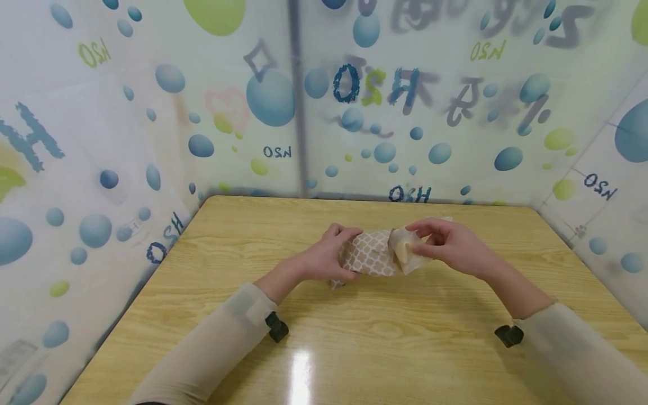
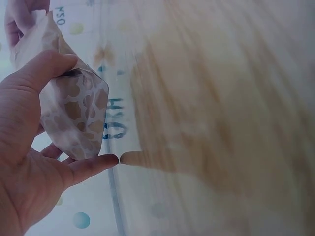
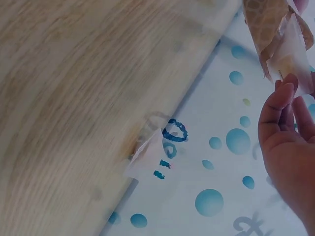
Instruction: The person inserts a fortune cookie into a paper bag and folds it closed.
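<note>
A tan paper bag with a white lattice pattern (image 1: 369, 253) lies on its side just over the table, its mouth facing right. My left hand (image 1: 324, 256) grips its closed end. In the left wrist view the thumb presses the patterned paper bag (image 2: 81, 110) from above, with fingers beneath. At the mouth, my right hand (image 1: 458, 247) pinches a translucent packet (image 1: 407, 250) with something pale yellow inside. The right wrist view shows this packet (image 3: 290, 61) partly within the bag's torn-looking opening, between thumb and fingers. The bag's inside is hidden.
A small translucent wrapper (image 3: 147, 157) lies near the table's far edge, mostly hidden behind the right hand in the head view. The wooden table (image 1: 385, 349) is bounded by curtains (image 1: 354, 129) printed with bubbles at the back and sides.
</note>
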{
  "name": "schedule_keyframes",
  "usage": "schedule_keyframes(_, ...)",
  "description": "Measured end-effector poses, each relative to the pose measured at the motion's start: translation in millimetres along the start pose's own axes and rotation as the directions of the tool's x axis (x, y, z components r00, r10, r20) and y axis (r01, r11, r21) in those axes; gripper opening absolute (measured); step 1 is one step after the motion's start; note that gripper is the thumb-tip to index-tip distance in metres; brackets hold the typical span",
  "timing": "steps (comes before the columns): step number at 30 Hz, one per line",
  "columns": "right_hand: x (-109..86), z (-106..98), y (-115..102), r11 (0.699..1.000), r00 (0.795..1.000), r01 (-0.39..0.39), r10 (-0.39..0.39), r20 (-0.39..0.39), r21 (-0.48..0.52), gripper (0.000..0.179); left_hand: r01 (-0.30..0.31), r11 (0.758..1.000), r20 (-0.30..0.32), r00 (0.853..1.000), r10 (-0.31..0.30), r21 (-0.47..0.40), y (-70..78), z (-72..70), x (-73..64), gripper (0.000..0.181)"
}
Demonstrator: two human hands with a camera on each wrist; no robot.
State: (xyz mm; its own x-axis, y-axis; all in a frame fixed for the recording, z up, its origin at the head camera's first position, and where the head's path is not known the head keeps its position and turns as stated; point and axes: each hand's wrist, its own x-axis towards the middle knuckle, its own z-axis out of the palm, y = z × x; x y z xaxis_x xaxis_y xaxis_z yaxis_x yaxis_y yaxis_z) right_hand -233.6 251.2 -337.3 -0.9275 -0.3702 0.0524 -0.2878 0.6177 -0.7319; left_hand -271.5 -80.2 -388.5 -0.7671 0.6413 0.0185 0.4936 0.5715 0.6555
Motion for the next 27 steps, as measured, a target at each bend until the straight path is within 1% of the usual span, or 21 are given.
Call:
schedule_keyframes(2,2.0,1.1,0.3,0.999,1.000,-0.003,0.002,-0.011,-0.034,0.042,-0.004,1.000,0.000,1.000,0.004,0.003,-0.6,0.5,0.2,0.097)
schedule_keyframes(5,4.2,3.4,-0.5,0.999,1.000,-0.004,0.002,-0.030,-0.053,0.042,-0.007,1.000,-0.001,1.000,0.007,0.002,-0.9,0.7,0.2,0.097)
schedule_keyframes(11,8.7,11.9,-4.4,0.999,0.998,-0.016,0.014,-0.069,-0.035,0.042,0.000,1.000,-0.011,1.000,-0.001,-0.006,-1.2,1.1,0.5,0.099)
schedule_keyframes(16,12.1,22.0,-8.7,0.999,0.994,-0.007,0.002,-0.114,-0.044,0.042,0.007,1.000,-0.015,1.000,-0.007,-0.005,-2.0,1.1,0.8,0.101)
schedule_keyframes(22,13.7,31.1,-11.5,0.999,0.987,-0.021,0.015,-0.160,-0.039,0.039,0.012,0.999,-0.019,1.000,-0.012,-0.031,-1.2,0.0,-0.4,0.101)
schedule_keyframes(27,14.8,36.6,-12.3,1.000,0.985,-0.018,0.014,-0.173,-0.024,0.035,0.015,0.999,-0.023,1.000,-0.016,-0.029,-0.9,-0.2,-0.9,0.101)
